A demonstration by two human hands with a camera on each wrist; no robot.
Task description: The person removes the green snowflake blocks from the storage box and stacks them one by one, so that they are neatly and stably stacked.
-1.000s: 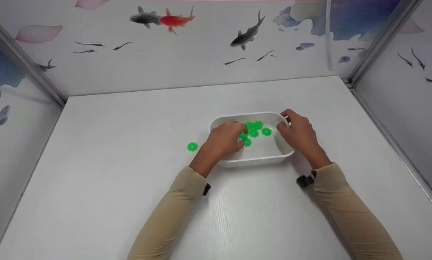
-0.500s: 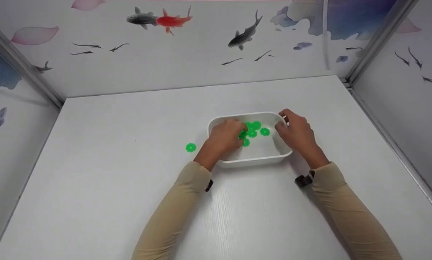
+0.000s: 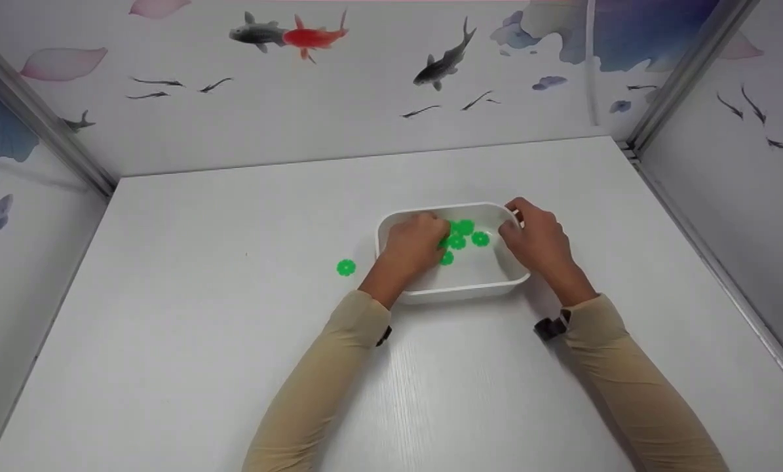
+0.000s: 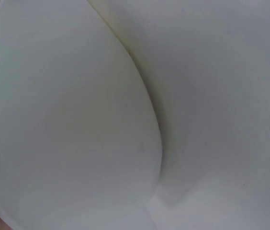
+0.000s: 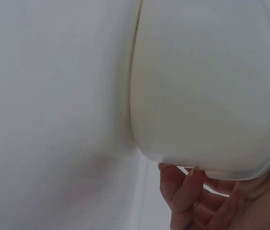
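Head view: I see a lone green piece (image 3: pixel 346 267) at nine o'clock outside the white tray (image 3: pixel 479 267); inside, the left hand (image 3: pixel 412 242), whose hold I cannot tell, and green pieces (image 3: pixel 457 242) toward twelve, probably light, stiff, best pinched by their edges; the right hand (image 3: pixel 539 240) gripping the white tray at three o'clock.

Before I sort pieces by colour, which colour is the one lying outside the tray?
Green; that piece shows best in the head view.

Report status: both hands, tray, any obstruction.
Left hand in the white tray, at the green pieces; grip hidden. Right hand grips tray's right end. Lone green piece on table, left of tray. No obstruction seen.
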